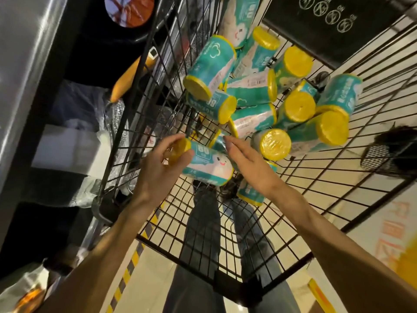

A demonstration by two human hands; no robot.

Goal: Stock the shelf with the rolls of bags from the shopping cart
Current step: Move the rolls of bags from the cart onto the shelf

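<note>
Left hand [161, 163] grips a teal roll [206, 167] by its yellow end inside the cart [316, 177]; right hand [246, 163], fingers straight, touches its far side.

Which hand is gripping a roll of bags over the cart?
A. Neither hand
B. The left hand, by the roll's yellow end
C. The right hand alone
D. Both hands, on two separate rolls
B: the left hand curls round the yellow end of the held roll, while the right hand lies straight-fingered beside it, above the shopping cart.
</note>
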